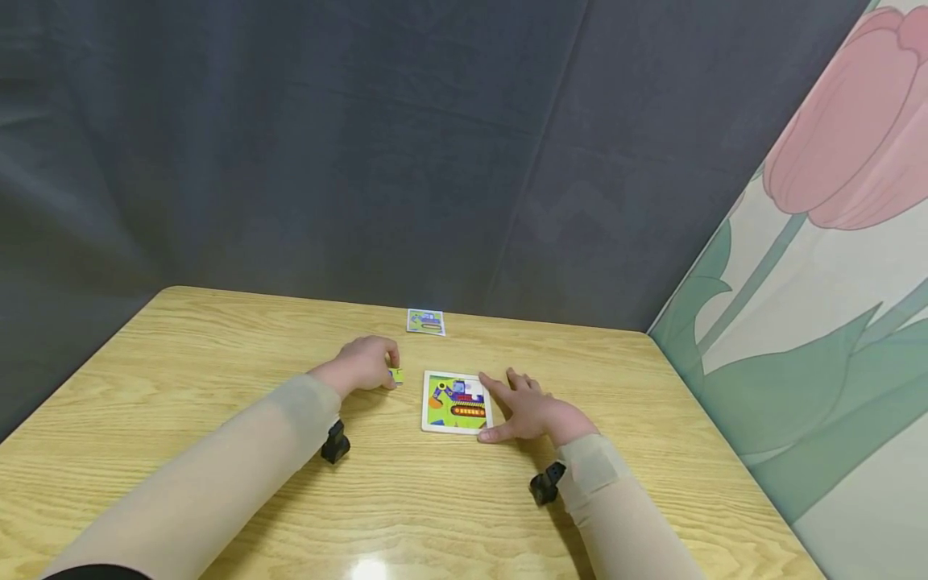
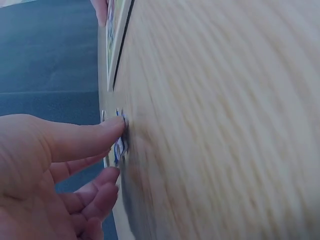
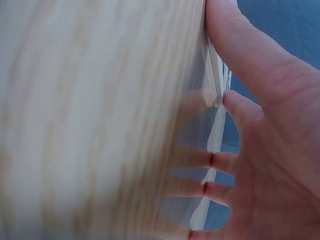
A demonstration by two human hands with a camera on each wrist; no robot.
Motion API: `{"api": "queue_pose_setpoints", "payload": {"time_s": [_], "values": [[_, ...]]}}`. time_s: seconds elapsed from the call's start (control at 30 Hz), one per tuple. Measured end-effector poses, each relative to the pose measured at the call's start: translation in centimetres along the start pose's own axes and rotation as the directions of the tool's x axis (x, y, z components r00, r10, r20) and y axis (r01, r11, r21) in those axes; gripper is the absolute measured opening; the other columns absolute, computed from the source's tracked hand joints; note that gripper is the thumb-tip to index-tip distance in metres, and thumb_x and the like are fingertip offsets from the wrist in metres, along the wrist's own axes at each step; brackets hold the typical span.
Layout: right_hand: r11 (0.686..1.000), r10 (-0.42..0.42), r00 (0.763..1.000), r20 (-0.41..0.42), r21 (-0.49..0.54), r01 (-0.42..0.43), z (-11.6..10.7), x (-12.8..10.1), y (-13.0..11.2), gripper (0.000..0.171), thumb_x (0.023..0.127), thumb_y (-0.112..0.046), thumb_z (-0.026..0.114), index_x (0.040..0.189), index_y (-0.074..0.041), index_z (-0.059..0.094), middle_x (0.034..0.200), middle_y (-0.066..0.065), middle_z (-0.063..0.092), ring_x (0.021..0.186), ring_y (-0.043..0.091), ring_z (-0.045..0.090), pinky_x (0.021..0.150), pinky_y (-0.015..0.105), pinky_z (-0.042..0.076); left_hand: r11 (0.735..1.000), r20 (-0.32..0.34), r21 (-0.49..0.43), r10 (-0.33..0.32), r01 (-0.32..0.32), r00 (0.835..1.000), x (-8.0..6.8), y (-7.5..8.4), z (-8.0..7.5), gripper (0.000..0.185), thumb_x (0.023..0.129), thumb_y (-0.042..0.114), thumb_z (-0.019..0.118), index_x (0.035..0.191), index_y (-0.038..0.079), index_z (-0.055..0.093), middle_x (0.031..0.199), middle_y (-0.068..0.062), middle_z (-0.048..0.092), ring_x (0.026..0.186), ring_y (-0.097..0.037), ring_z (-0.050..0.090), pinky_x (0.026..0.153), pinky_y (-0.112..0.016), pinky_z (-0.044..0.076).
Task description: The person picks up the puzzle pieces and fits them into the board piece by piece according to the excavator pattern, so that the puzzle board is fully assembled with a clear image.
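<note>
Left hand [image 1: 365, 364], fingers curled, pinches a small flat puzzle piece [image 1: 395, 375] on the glossy wood-grain table [image 1: 217, 362], just left of the square puzzle board [image 1: 455, 403]. Right hand [image 1: 532, 409], fingers spread flat, touches the board's right edge. A picture card [image 1: 424, 321] lies beyond.

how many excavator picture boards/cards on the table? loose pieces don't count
2. The white-framed excavator puzzle board lies at the table's centre, against the right hand. The small excavator picture card lies at the far edge by the curtain. None seems hidden.
</note>
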State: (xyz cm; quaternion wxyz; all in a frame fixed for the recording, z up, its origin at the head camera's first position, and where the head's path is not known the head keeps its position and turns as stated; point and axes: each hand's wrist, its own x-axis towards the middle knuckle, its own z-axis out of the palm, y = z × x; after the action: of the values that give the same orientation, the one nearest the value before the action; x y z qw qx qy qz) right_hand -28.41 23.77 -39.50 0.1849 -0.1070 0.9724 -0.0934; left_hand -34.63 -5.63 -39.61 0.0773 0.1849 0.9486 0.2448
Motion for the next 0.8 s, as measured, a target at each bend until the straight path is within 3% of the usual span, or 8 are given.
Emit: {"api": "queue_pose_setpoints", "payload": {"time_s": [0.2,0.53,0.8], "values": [[1.000,0.006,1.000,0.000,-0.008,-0.006,-0.1,-0.1,0.0,0.108,0.073,-0.071,0.070,0.158,-0.036,0.015,0.163,0.019,0.005,0.146,0.044,0.005,0.106,0.071,0.016,0.998,0.005,-0.064,0.022,-0.021,1.000,0.1,0.4,0.0,0.017,0.081,0.004,0.079,0.082,0.010,0.063,0.086,-0.003,0.059,0.078,-0.022,0.052,0.075,-0.036,0.043],[1.000,0.005,1.000,-0.002,-0.002,-0.005,-0.1,0.0,-0.1,0.107,0.073,-0.071,0.070,0.158,-0.036,0.016,0.162,0.019,0.006,0.146,0.045,0.006,0.105,0.071,0.016,0.986,0.022,-0.148,0.080,-0.076,0.997,0.3,1.7,-0.5,0.011,0.084,0.001,0.075,0.079,0.009,0.069,0.084,-0.001,0.064,0.075,-0.019,0.054,0.068,-0.031,0.045],[1.000,0.021,1.000,0.005,-0.015,-0.021,0.0,0.1,0.0,0.107,0.072,-0.074,0.068,0.158,-0.037,0.016,0.163,0.018,0.006,0.146,0.043,0.006,0.104,0.071,0.019,0.963,-0.002,-0.252,0.103,-0.100,0.995,1.8,4.3,-0.3,0.009,0.086,0.004,0.074,0.080,0.010,0.072,0.086,-0.002,0.063,0.079,-0.019,0.052,0.067,-0.030,0.043]]}}
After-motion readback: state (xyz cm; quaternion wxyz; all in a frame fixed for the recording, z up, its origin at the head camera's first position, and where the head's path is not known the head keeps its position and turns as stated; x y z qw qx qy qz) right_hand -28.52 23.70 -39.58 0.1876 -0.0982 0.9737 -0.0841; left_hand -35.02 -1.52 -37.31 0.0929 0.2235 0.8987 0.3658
